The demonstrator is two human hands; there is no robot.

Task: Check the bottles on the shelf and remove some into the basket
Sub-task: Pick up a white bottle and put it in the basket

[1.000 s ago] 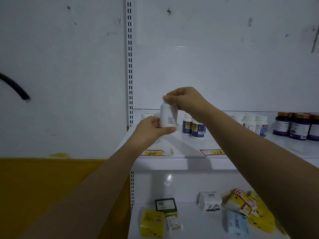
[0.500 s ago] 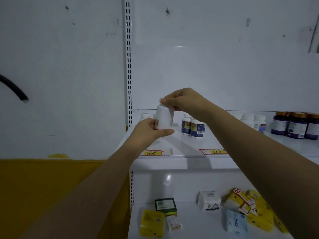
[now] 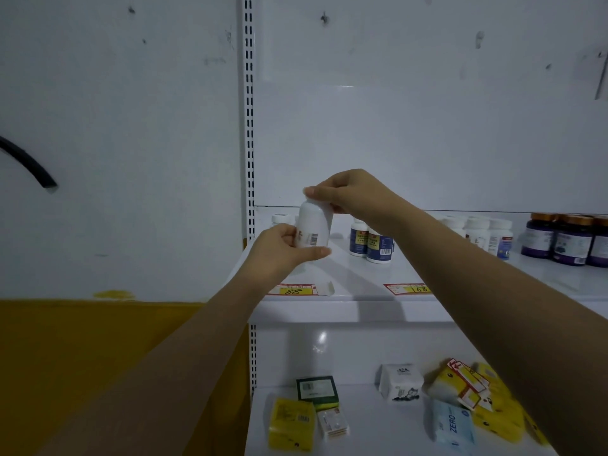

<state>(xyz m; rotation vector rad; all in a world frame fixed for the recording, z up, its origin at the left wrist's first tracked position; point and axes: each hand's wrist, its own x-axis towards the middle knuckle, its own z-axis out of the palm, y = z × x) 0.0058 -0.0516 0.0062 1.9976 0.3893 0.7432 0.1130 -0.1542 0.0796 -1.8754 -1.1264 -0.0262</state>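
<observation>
The grip of my left hand (image 3: 279,251) holds the white bottle (image 3: 314,222) at its base and my right hand (image 3: 355,194) pinches its top, above the shelf (image 3: 329,309). The hold looks light; a quick turn may let it slip and strike the blue bottles (image 3: 378,245) nearby.

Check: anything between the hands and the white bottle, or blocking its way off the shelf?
Nothing visible: left hand and right hand both hold the white bottle over the shelf; the basket is out of view.

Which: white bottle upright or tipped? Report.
Roughly upright: white bottle held off the shelf, right hand pinching its top, left hand gripping its base.
</observation>
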